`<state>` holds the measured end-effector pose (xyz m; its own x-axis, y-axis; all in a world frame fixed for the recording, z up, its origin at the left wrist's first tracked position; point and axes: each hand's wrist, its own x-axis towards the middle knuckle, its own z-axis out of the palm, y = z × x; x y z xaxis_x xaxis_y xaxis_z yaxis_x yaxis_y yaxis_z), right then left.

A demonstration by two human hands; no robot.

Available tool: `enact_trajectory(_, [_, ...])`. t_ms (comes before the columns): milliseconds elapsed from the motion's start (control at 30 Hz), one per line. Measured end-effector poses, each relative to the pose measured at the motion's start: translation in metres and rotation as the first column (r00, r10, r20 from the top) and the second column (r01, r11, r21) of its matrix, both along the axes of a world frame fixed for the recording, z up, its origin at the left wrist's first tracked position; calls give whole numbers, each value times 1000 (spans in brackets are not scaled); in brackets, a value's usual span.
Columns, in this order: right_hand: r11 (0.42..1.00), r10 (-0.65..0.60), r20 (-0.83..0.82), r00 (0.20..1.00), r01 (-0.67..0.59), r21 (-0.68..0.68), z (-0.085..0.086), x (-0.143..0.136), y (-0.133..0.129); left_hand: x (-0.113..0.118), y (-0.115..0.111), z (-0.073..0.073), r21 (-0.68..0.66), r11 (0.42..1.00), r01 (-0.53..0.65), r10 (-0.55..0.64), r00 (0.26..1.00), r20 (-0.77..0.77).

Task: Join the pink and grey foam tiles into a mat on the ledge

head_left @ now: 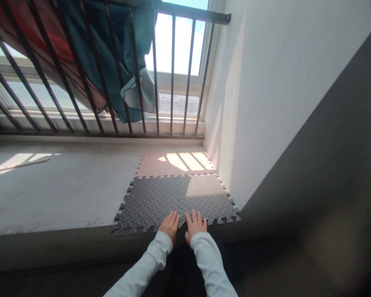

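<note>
A dark grey foam mat with a raised pattern and toothed edges lies on the ledge beside the right wall. Behind it, a pinkish mat joins its far edge. My left hand rests on the near edge of the grey mat, fingers stretched forward and holding nothing. Close on its right, my right hand touches the same edge with its fingers spread. The grey mat's near teeth reach the front edge of the ledge.
Black metal railing runs along the back, before a window. Blue-green cloth and red cloth hang behind the bars. A thin stick lies on the ledge at left. The white wall bounds the right side.
</note>
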<state>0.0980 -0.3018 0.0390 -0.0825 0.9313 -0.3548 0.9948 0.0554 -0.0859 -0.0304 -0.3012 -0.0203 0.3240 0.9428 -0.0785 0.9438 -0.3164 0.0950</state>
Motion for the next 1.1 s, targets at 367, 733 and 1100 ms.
enact_trajectory(367, [998, -42, -155, 987, 50, 49, -9, 4, 22, -2, 39, 15, -247, 969, 25, -46, 996, -77])
enact_trajectory(733, [998, 39, 26, 999, -37, -52, 2, 29, 152, 6, 22, -31, -30, 980, -197, 194, 978, -72])
enact_trajectory(1100, [958, 178, 34, 983, -165, -236, -4, 5, 223, -2, 16, -55, 278, 943, -185, 226, 967, -121])
